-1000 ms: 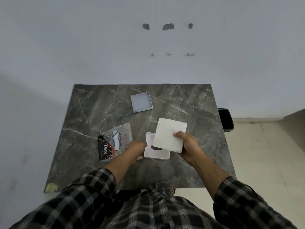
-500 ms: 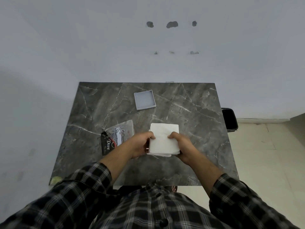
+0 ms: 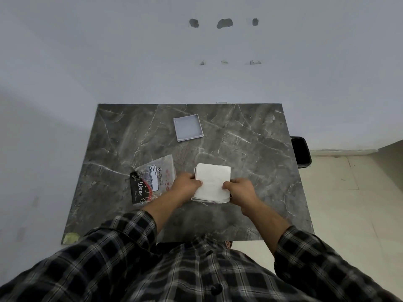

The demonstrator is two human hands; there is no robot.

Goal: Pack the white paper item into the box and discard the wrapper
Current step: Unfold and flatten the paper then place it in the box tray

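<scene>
A square stack of white paper (image 3: 212, 182) lies on top of a low white box (image 3: 199, 199) near the table's front middle; only thin edges of the box show under it. My left hand (image 3: 185, 185) grips the paper's left edge and touches the box side. My right hand (image 3: 239, 190) pinches the paper's right edge. The clear plastic wrapper with a black "Dove" print (image 3: 150, 179) lies flat on the table just left of my left hand. The grey box lid (image 3: 188, 127) rests upside down farther back.
The dark marble table (image 3: 250, 149) stands against a white wall. A black bin (image 3: 302, 153) sits on the floor by the table's right edge. A yellow-green scrap (image 3: 70, 237) is at the front left corner.
My right hand brought the paper down from a tilted hold onto the box. My left hand moved from the box's side to the paper's left edge.
</scene>
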